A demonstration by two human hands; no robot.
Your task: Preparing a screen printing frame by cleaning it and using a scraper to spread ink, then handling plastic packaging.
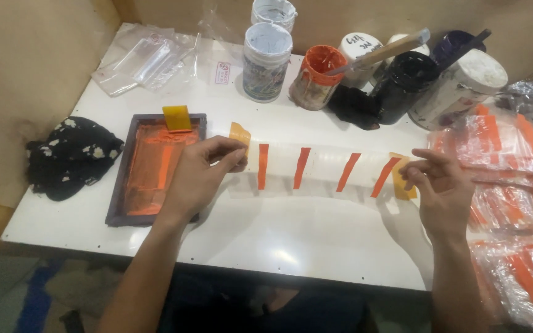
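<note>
Stretching striped film [322,169] midtable, hands [202,172] pinching ends.

white table [291,237], beige walls [26,55]

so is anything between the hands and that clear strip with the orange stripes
Nothing visible. The left hand pinches the strip at its left yellow tab, and the right hand pinches the right end, so both hands are already on it above the white table.

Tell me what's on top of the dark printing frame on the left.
A yellow squeegee rests on the dark frame's far edge, and orange ink covers its screen. The left hand hides the near right corner.
</note>
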